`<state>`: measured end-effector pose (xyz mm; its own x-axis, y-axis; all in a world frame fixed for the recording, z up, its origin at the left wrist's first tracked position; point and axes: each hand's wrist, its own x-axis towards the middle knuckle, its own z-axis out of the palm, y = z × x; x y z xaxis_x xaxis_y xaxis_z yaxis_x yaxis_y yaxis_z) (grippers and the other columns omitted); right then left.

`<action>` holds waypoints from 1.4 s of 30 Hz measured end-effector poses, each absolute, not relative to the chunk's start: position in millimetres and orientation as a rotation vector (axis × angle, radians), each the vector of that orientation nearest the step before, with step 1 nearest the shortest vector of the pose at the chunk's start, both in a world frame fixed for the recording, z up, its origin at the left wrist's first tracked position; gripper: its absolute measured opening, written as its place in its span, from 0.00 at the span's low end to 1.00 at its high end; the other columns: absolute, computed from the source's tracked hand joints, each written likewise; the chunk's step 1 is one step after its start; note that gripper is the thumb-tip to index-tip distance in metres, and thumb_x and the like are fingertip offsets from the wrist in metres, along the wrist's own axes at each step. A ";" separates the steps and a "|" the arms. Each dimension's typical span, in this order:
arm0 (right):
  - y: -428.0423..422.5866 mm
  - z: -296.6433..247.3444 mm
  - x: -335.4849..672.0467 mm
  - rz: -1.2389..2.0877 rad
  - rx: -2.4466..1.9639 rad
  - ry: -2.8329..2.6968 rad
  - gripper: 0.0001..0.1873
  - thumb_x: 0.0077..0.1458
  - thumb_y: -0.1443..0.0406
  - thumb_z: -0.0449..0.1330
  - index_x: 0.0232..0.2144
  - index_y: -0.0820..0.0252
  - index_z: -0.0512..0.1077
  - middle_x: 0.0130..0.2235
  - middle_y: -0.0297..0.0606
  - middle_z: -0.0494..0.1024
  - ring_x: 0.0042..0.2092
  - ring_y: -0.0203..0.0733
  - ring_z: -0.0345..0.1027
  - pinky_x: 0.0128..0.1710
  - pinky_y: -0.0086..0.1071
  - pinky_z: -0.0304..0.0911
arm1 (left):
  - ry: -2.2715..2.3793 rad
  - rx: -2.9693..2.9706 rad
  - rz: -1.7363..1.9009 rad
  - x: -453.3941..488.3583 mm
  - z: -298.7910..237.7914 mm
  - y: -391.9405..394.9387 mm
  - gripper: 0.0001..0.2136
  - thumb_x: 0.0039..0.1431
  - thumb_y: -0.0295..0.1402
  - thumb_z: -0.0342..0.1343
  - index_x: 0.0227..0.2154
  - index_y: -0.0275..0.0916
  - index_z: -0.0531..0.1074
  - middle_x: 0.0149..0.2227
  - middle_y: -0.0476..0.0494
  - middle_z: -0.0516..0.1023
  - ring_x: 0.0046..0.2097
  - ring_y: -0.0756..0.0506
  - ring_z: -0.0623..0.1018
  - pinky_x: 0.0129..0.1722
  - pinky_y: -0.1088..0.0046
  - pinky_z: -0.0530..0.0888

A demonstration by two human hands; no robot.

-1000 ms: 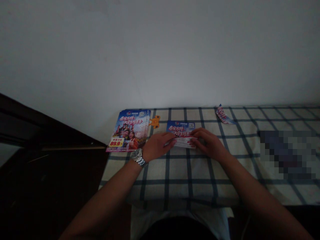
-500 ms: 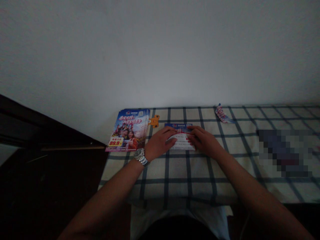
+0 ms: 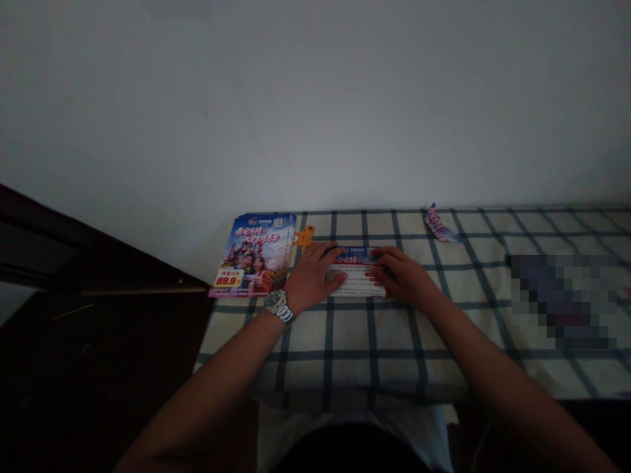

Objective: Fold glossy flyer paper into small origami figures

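A folded leaflet (image 3: 355, 277) lies on the checked cloth (image 3: 394, 328), its white printed side up and a strip of its blue cover showing along the far edge. My left hand (image 3: 311, 279), with a metal watch on the wrist, lies flat on the leaflet's left end with fingers stretched out. My right hand (image 3: 405, 276) presses flat on its right end. Both hands hold the fold down.
A stack of colourful leaflets (image 3: 255, 255) lies at the cloth's left corner, an orange clip (image 3: 305, 237) beside it. A folded leaflet (image 3: 438, 225) lies near the wall at the back. A blurred patch (image 3: 562, 299) sits to the right. Dark furniture (image 3: 89, 282) stands to the left.
The near half of the leaflet has been folded further over towards the wall, so less blue cover shows. Both hands slid forward with it and now lie flat on the fold.
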<state>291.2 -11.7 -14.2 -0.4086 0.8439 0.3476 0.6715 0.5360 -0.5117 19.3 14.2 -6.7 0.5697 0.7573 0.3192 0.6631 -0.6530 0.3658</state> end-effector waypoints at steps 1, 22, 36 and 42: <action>-12.1 -14.0 291.6 0.395 -1.216 -2.197 0.05 0.67 0.62 0.57 0.38 0.54 0.71 0.55 0.45 0.75 0.50 0.49 0.75 0.48 0.44 0.74 | 1.187 2.595 0.675 19.0 -6.0 13.5 0.23 0.66 0.40 0.58 0.62 0.42 0.66 0.61 0.39 0.69 0.63 0.37 0.68 0.67 0.51 0.63; -7.5 -17.4 291.8 0.311 -1.201 -2.173 0.02 0.65 0.63 0.60 0.38 0.55 0.73 0.50 0.44 0.75 0.48 0.48 0.74 0.49 0.43 0.73 | 1.358 2.577 0.639 18.9 -5.9 11.5 0.21 0.63 0.36 0.58 0.58 0.40 0.70 0.55 0.38 0.69 0.57 0.36 0.69 0.62 0.53 0.69; -5.5 -17.6 294.3 0.298 -1.279 -2.209 0.08 0.62 0.64 0.63 0.44 0.56 0.75 0.45 0.45 0.76 0.48 0.53 0.70 0.50 0.48 0.68 | 1.306 2.562 0.647 19.4 -2.4 8.9 0.14 0.64 0.35 0.59 0.52 0.43 0.74 0.50 0.41 0.72 0.53 0.37 0.70 0.57 0.53 0.70; -4.3 -21.0 294.4 0.280 -1.316 -2.200 0.14 0.62 0.63 0.62 0.50 0.56 0.75 0.47 0.46 0.75 0.48 0.54 0.69 0.50 0.49 0.68 | 1.319 2.540 0.653 20.1 -1.4 8.0 0.13 0.64 0.35 0.59 0.51 0.44 0.73 0.50 0.42 0.73 0.53 0.38 0.71 0.56 0.54 0.70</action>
<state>294.4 -4.3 -21.0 -0.3653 0.8615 0.3527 0.7457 0.4976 -0.4431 20.1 8.0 -1.4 0.5024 0.8148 0.2893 0.7239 -0.5794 0.3745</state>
